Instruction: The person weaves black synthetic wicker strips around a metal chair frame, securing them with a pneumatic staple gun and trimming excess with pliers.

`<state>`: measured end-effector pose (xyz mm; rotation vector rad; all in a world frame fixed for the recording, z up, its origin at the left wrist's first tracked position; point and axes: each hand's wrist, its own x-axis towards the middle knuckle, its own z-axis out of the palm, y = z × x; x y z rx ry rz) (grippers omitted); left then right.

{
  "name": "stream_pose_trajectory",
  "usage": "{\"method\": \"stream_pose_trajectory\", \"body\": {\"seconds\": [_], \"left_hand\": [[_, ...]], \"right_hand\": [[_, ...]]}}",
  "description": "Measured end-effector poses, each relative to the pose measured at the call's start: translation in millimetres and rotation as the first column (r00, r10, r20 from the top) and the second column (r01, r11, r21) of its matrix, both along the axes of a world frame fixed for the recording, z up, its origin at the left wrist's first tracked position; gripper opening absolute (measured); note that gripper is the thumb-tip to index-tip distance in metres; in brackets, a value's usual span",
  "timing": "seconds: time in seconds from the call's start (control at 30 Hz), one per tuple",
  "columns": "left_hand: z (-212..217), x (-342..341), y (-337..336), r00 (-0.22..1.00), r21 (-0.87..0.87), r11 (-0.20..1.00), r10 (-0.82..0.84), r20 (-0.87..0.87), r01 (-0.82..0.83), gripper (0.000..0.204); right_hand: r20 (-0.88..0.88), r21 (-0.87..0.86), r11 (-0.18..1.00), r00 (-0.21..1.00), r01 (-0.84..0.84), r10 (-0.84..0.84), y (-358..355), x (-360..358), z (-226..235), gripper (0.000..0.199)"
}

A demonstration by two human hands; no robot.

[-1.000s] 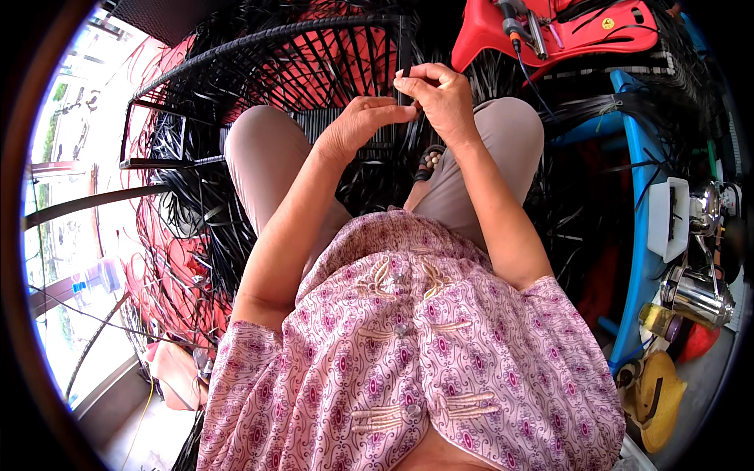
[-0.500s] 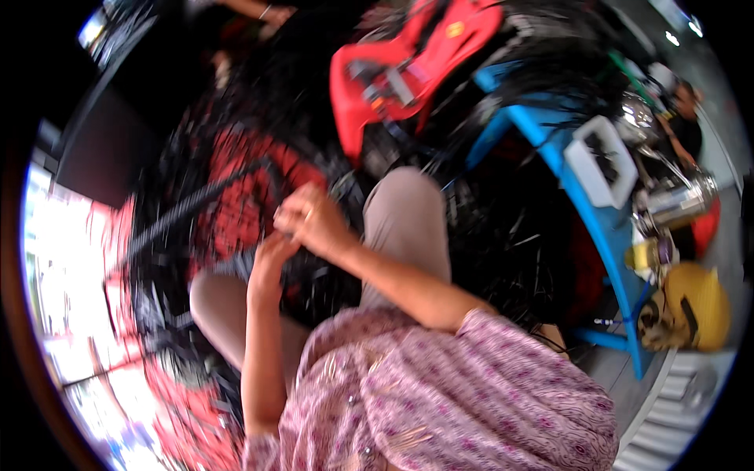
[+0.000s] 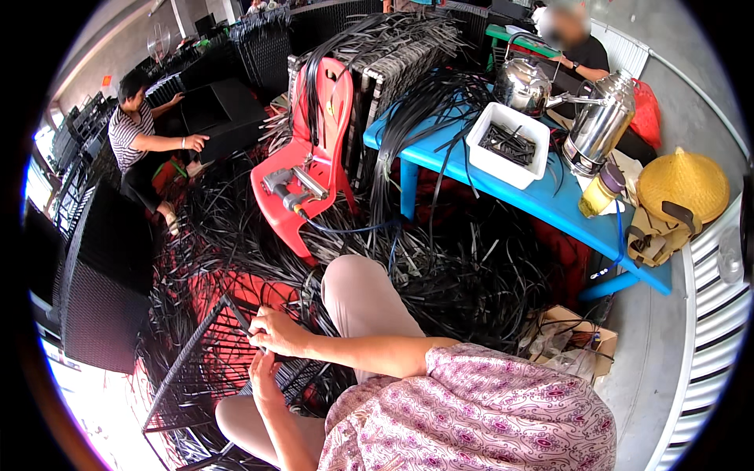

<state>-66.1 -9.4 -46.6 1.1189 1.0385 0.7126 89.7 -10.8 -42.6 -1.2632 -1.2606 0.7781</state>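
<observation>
In front of my knees leans a black frame (image 3: 184, 353), partly strung with black plastic strips. My right hand (image 3: 279, 333) is at its right-hand bar, fingers bent and pinched together. Just below it, my left hand (image 3: 265, 375) has its fingers closed, tips nearly meeting the right hand's. Whatever lies between the fingers is too small and dark to make out. Loose black strips (image 3: 471, 271) cover the floor around the frame, with red showing beneath.
A red plastic chair (image 3: 275, 206) ahead bears an air stapler (image 3: 281, 188) with a hose. At right, a blue table (image 3: 440, 145) holds a white bin (image 3: 514, 166), a metal kettle (image 3: 522, 85) and a thermos (image 3: 601, 125). One co-worker (image 3: 129, 129) handles a black panel; another person (image 3: 585, 55) sits far right.
My view has tilted up and sharpened, bringing the co-workers and whole chair into sight. Both hands stay close together, now at the frame's bar and lower in the picture.
</observation>
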Motion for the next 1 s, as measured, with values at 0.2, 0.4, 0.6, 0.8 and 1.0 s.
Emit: {"method": "stream_pose_trajectory", "body": {"seconds": [0.2, 0.4, 0.6, 0.8, 1.0], "left_hand": [[-10.2, -0.9, 3.8, 1.000, 0.015, 1.000, 0.021, -0.010, -0.021, 0.030], [-13.9, -3.5, 5.0, 1.000, 0.014, 1.000, 0.024, -0.019, -0.023, 0.034], [-7.3, -2.7, 4.9, 1.000, 0.009, 1.000, -0.015, 0.008, 0.015, 0.039], [1.5, 2.3, -2.0, 0.977, -0.017, 0.993, 0.116, 0.181, -0.115, 0.020], [1.1, 1.3, 12.9, 0.995, -0.059, 0.997, 0.058, 0.081, -0.054, 0.022]], "right_hand": [[0.092, -0.035, 0.999, 0.996, 0.020, -0.017, -2.6, 3.1, 5.3, 0.021], [0.142, 0.004, 0.999, 0.989, 0.045, -0.045, -0.9, 0.4, 0.7, 0.021], [0.117, -0.005, 1.000, 0.993, 0.021, -0.020, 0.5, 3.4, -3.2, 0.026], [0.157, 0.091, 0.996, 0.987, 0.015, -0.029, 5.5, 1.4, -6.7, 0.025], [0.391, 0.280, 0.960, 0.916, -0.028, -0.087, 21.5, 7.0, -38.9, 0.025]]}}
